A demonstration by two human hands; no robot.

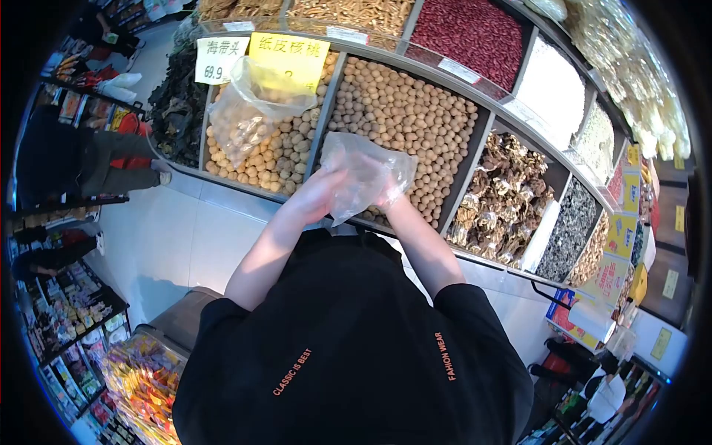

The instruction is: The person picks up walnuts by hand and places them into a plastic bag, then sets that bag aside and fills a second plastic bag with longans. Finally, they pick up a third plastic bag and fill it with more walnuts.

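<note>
A thin, see-through plastic bag [357,165] is held up between my two hands, in front of a bin of round brown walnuts [415,111]. My left hand [323,194] grips the bag's left side, its fingers partly veiled by the film. On the opposite side, my right hand [387,194] is closed on the bag, and its fingertips are blurred behind the plastic. No contents show in this bag. A second clear bag [245,122], with what look like nuts inside, rests over the paler walnuts [263,169] to the left.
Yellow [288,61] and white [220,61] price signs stand above the left bins. Dried mushrooms [498,200], red beans [467,37] and dark seaweed [176,111] fill other compartments. A bin of wrapped snacks [144,378] stands behind at left. People stand near shelves.
</note>
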